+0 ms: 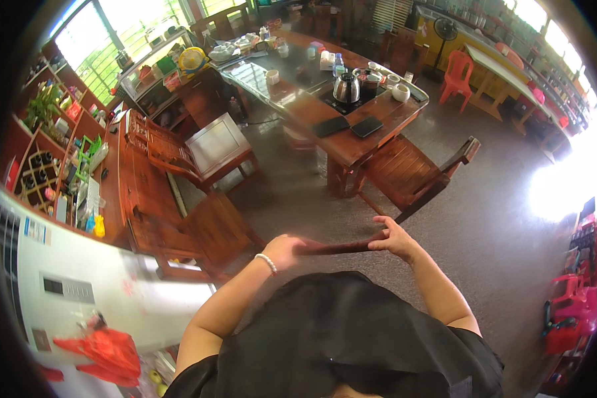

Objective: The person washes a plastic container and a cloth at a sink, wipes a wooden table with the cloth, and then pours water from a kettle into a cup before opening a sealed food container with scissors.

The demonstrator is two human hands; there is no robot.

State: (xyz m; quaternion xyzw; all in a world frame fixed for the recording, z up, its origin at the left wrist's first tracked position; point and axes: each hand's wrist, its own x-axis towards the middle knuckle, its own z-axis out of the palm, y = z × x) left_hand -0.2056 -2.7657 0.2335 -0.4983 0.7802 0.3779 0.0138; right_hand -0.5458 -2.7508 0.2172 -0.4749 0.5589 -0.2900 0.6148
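Note:
A dark brown curved bar (341, 248), apparently the wooden top rail of a chair back, spans the space before my body. My left hand (284, 251), with a white bead bracelet at its wrist, is blurred and grips the left end. At the other end my right hand (394, 240) holds the bar between thumb and fingers, one finger lifted off. Left of my left hand is a brown wooden chair seat (219, 226), blurred; whether the bar joins it I cannot tell.
Ahead stands a wooden table (298, 102) with a steel kettle (347, 88) and two black flat objects. A slatted wooden chair (403, 169) sits at its near corner. To the left are another chair (219, 144), a wooden desk (144, 184) and a white appliance (144, 298) with a red plastic bag (109, 353).

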